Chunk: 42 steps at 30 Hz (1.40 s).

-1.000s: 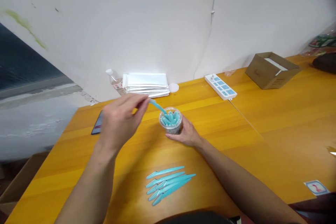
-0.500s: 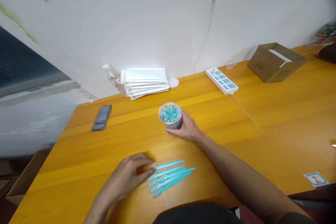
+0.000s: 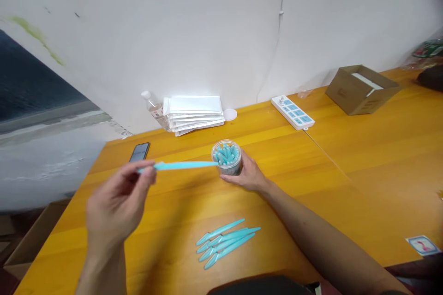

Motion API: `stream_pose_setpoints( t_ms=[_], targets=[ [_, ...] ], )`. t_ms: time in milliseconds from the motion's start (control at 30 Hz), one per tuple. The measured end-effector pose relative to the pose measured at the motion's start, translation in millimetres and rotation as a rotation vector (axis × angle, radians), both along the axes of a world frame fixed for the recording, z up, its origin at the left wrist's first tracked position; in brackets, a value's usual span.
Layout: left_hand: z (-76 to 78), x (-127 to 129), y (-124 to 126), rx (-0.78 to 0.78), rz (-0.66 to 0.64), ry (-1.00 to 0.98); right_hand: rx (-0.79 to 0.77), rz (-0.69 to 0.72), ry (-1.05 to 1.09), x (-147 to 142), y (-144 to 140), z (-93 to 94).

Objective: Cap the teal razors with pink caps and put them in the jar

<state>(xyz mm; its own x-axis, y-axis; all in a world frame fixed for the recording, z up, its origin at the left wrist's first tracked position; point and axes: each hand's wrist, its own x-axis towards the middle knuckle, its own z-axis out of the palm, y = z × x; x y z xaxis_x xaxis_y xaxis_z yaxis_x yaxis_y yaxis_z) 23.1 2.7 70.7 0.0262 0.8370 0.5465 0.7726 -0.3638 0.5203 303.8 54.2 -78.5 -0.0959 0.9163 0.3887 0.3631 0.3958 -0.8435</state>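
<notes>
Pinching one end of a slim turquoise plastic stick [image 3: 183,165], the left hand [image 3: 116,205] holds it level above the table [image 3: 363,156], its far tip by the clear cup [image 3: 226,158] packed with matching sticks, which the right hand [image 3: 247,176] clasps. More sticks [image 3: 224,242] lie nearer.

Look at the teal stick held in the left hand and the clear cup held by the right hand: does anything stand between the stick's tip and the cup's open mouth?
Nothing visible does. The teal stick in the left hand points at the clear cup, its tip at the rim. The right hand grips the cup's far side.
</notes>
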Motion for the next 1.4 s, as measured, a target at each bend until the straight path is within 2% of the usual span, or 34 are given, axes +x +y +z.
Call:
stream_pose_setpoints(
  t_ms=[67,133,167,233,300,400,467,567,733,867,967,1100,1233,1400],
  targets=[
    [31.2,18.4,18.6,0.127,0.041,0.058,-0.001,0.005,-0.003,0.1,0.1,0.5],
    [47.6,44.3,40.0,0.156,-0.102,0.275,0.008,0.017,-0.002,0.3,0.0,1.0],
    [49.0,57.5,51.2,0.145,-0.177,0.372,0.014,0.021,0.0,0.5,-0.1,1.3],
    [39.9,80.1,72.0,0.078,-0.341,0.515,0.025,0.024,0.003,0.7,-0.4,1.7],
    [21.1,94.4,87.0,0.004,-0.471,0.557,0.032,0.02,0.012,0.8,-0.5,2.0],
    [-7.7,100.6,92.8,-0.044,-0.533,0.465,0.04,0.029,0.028,0.8,-0.4,2.3],
    [-20.0,98.0,87.4,-0.098,-0.538,0.43,0.044,0.046,0.033,0.9,-0.1,2.7],
    [-28.2,87.6,73.0,-0.237,-0.585,0.424,0.028,0.053,0.033,1.2,0.1,3.4],
    [-40.6,53.4,32.4,-0.374,-0.484,0.189,0.005,0.022,0.01,1.4,-0.3,3.3],
    [-67.6,29.7,-18.4,-0.727,-0.531,0.312,0.015,0.007,0.003,1.4,0.0,0.6],
    [-87.8,23.1,-45.6,-0.867,-0.487,0.399,0.024,0.006,0.005,0.9,0.9,-2.4],
    [-100.7,21.2,-48.8,-0.835,-0.417,0.391,0.017,0.005,0.013,-0.2,1.4,-4.5],
    [-103.7,17.5,-39.9,-0.76,-0.392,0.355,0.006,0.0,0.01,-0.2,0.7,-3.1],
    [-110.0,11.0,-43.3,-0.754,-0.325,0.34,-0.007,0.0,-0.001,0.4,0.2,-1.2]
  ],
)
